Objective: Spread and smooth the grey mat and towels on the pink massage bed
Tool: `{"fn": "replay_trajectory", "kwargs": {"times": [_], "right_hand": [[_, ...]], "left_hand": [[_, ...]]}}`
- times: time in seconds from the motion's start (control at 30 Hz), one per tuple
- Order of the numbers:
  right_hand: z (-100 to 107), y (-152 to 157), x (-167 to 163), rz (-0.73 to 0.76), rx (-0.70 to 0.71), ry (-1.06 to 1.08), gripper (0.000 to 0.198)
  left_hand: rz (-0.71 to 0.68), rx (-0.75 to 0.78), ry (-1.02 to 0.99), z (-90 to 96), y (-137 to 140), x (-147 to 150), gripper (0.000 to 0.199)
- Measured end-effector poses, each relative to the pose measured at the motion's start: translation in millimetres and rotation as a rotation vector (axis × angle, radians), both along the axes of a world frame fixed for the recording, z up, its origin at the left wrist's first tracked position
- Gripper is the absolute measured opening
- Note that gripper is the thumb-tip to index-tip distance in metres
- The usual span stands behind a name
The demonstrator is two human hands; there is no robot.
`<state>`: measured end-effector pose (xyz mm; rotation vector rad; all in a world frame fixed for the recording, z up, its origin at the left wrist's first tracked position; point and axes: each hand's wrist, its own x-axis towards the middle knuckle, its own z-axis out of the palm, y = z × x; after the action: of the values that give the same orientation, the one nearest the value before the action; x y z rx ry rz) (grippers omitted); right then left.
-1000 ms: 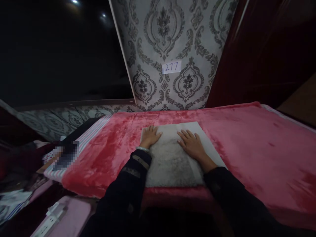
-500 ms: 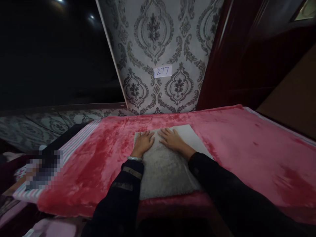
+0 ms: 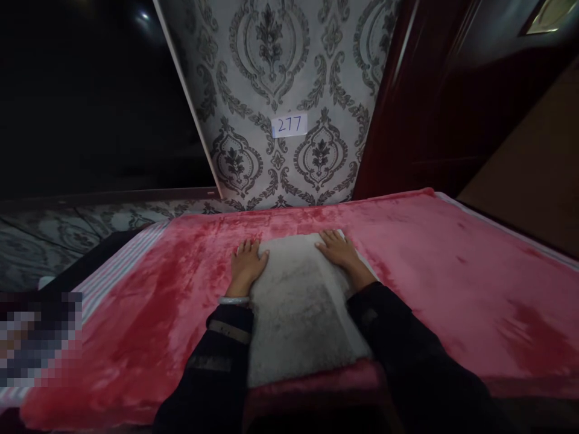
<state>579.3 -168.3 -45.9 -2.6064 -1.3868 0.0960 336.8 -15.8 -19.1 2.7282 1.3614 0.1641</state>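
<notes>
A light grey, fuzzy cloth, folded into a rectangle, lies on a red plush blanket in front of me. On the cloth's far left corner rests my left hand, palm down with its fingers spread. My right hand presses flat near the far right corner, fingers also apart. Neither hand grips anything. A fold or layer edge runs along the cloth's right side, partly covered by my right forearm.
A large dark screen stands at the back left. Patterned wallpaper with a paper label reading 277 faces me. A dark red glossy panel rises at the right. Striped fabric edges the blanket's left side; a blurred patch sits beyond.
My hands have moved apart, from the middle of the cloth's far part out to its two far corners. The whole view has shifted slightly.
</notes>
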Motion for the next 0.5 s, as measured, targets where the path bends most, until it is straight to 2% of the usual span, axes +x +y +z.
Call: {"fn": "replay_trajectory", "kwargs": {"times": [0.17,0.3,0.4,0.5], "right_hand": [[-3,-2,1,-0.084,0.026,0.024,0.065],[10,-9,-5,-0.061,0.038,-0.005,0.061],[21,-26,-22,-0.029,0.03,-0.004,0.061],[19,-53,-56,0.086,0.087,-0.055,0.061]], "left_hand": [[0.067,0.004,-0.046,-2.0,5,-8,0.067],[0.1,0.134,-0.095,7.4,-2,-10,0.062],[-0.028,0.237,-0.121,20.1,-19,-13,0.056],[-0.298,0.213,-0.096,22.4,-53,-20,0.055]]}}
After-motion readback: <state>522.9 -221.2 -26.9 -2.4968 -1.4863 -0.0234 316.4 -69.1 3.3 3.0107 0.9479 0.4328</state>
